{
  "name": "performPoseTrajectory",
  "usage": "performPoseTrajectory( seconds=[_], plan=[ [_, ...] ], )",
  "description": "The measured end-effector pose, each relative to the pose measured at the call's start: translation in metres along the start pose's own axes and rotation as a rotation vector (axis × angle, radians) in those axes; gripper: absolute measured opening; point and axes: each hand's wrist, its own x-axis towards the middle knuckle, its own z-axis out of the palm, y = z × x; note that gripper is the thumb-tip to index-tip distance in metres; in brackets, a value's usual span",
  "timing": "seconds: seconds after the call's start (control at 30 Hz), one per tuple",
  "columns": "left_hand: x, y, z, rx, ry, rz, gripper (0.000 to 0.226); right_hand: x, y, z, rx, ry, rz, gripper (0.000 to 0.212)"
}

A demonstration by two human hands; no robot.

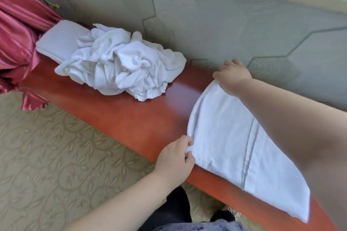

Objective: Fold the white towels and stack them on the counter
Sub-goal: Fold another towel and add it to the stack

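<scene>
While the left hand (174, 155), low in the middle of the frame, pinches the near corner of the white towel (234, 146) between thumb and curled fingers, the towel lies flat across the red-brown counter (131, 118) at the lower right, its far end overhanging the near edge. At the towel's far corner, right of centre by the wall (206, 24), the right hand (232, 75) has its grip closed on the cloth, fingers tucked under. This looks like the laying-out and squaring step, ahead of a fold. The next move likely calls for both grips to carry this short edge over to the opposite end with corners matched. Further off, upper left of centre, a pile of crumpled white towels (122, 65) waits on the counter, partly overlapping a folded towel (56, 41) beside the pink curtain (16, 33), where the stack seems to begin.
</scene>
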Motion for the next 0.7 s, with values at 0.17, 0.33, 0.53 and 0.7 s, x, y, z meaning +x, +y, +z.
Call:
performPoseTrajectory(
  seconds=[0.17,0.33,0.53,0.7],
  plan=[
    [0.001,0.089,0.037,0.023,-0.079,0.430,0.040,-0.087,0.074,0.012,0.155,0.034,0.180,0.024],
    [-0.002,0.169,0.099,-0.005,-0.272,0.746,0.053,-0.184,0.143,0.051,0.443,-0.023,0.436,0.033],
    [-0.006,0.215,0.180,0.274,-0.497,0.894,0.039,-0.262,0.173,0.120,0.694,-0.134,0.581,0.035],
    [-0.014,0.217,0.225,0.513,-0.624,0.869,0.029,-0.279,0.162,0.153,1.061,-0.150,0.718,0.031]
  ],
)
